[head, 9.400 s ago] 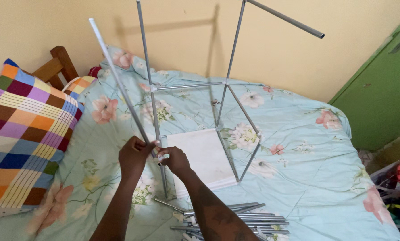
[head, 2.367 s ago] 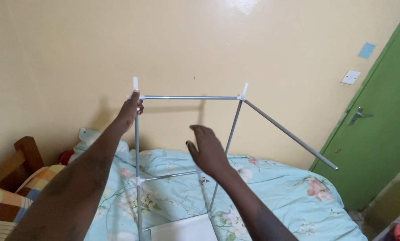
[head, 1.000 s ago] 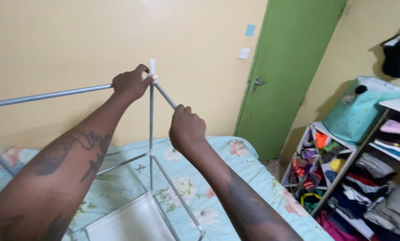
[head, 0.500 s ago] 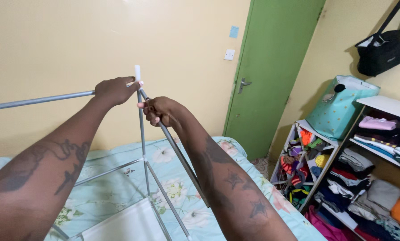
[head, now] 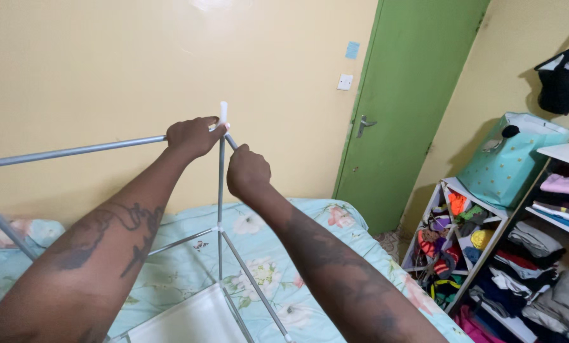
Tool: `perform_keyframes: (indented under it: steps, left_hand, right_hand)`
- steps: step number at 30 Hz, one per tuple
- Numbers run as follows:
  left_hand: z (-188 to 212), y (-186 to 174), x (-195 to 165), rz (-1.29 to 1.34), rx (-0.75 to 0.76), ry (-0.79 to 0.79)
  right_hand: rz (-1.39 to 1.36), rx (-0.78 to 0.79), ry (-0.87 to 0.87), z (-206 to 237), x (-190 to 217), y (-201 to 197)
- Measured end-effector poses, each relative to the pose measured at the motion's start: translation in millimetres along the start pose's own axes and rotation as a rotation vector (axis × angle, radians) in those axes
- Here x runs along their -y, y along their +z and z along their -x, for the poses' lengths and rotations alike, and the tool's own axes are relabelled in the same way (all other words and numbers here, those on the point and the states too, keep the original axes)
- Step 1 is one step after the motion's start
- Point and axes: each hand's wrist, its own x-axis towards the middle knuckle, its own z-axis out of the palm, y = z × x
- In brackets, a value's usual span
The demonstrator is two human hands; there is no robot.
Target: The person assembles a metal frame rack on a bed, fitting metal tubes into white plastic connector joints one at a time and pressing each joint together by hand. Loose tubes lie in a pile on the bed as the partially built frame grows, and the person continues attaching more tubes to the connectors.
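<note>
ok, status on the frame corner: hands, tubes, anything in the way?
Left hand gripping the white corner connector. Right hand closed on the sloping grey tube just below it. Upright tube between the hands; nothing blocking.

Smooth grey metal rods (head: pixel 75 151), white plastic connector (head: pixel 223 113)

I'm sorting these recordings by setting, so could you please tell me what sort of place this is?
Most likely a home bedroom: a bed with a light blue floral sheet, open white shelves stuffed with folded clothes, and a green wooden door. Both hands grip a grey metal tube frame over the bed.
</note>
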Motion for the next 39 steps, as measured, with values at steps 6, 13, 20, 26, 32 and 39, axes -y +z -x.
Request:
perform_keyframes:
  steps: [6, 13, 20, 26, 32, 39]
  left_hand:
    - [2.1, -7.2, 4.7, 0.037, 0.075, 0.009]
    - [6.4, -5.5, 4.6, 0.038, 0.026, 0.031]
    - [6.1, 3.9, 1.9, 0.052, -0.006, 0.03]
    - [6.3, -1.5, 14.8, 0.045, 0.076, 0.01]
    - [5.6, 0.0, 20.8, 0.059, 0.027, 0.039]
    - [8.4, 5.9, 11.9, 0.053, 0.048, -0.022]
  right_hand:
    - [-1.203, 0.744, 0.336, -47.3, -29.7, -11.8]
    - [-0.058, -0.097, -0.006, -12.5, -9.9, 26.9]
    - [0.014, 0.018, -0.055, 12.8, 5.9, -7.0]
    - [-1.363, 0.822, 0.352, -19.0, -32.6, -21.6]
    - [-0.567, 0.495, 0.113, -17.0, -26.3, 13.8]
    - [-0.041, -0.05, 0.039, 39.5, 0.4, 10.1]
